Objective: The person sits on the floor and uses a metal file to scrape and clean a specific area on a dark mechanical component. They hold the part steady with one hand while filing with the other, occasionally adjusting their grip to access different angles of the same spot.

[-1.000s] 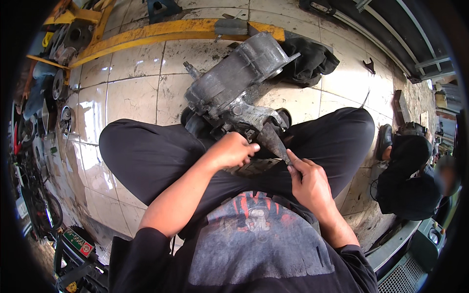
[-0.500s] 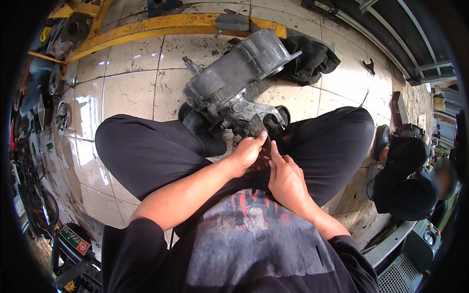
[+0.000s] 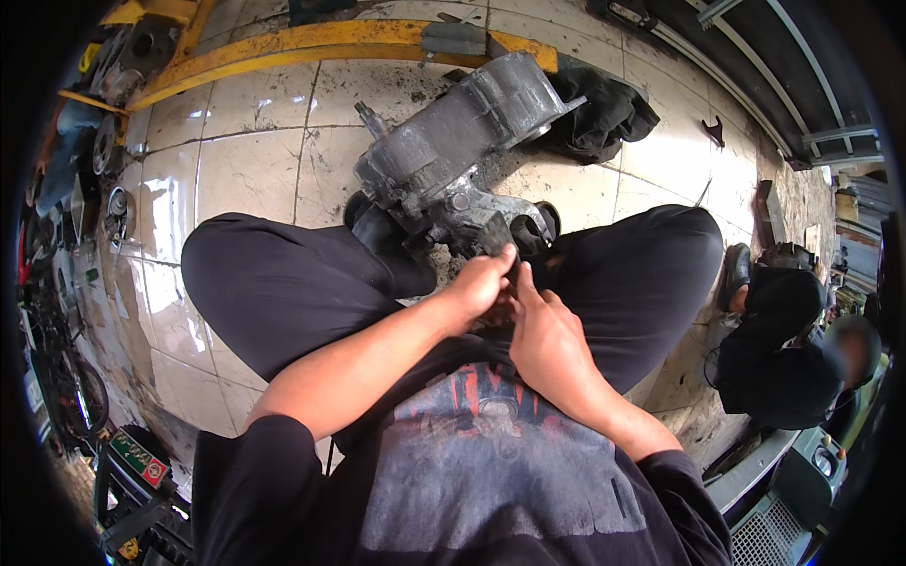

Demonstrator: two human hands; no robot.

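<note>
Between my knees a large grey metal casing (image 3: 444, 141), like a gearbox housing, lies tilted on the floor, with a short shaft sticking out at its left. A dark, flat, stiff-looking piece (image 3: 494, 233) stands up from my left hand (image 3: 479, 286), which pinches it between thumb and fingers just in front of the casing's near arm. My right hand (image 3: 550, 338) is curled close beside it, index finger stretched along the piece's lower end and the other fingers bent in. The lower end of the piece is hidden by both hands.
Beyond the casing runs a yellow metal frame (image 3: 311, 55) along the tiled floor. A black cloth (image 3: 604, 118) lies behind the casing. On the right sits another person (image 3: 779, 340) in dark clothes. Several metal parts crowd the left edge, and a small dark fork-shaped part (image 3: 713, 130) lies at right.
My right hand has shifted slightly up and left, closer against the left hand. The dark flat piece tilts a little differently and sits slightly higher. The casing stays in place.
</note>
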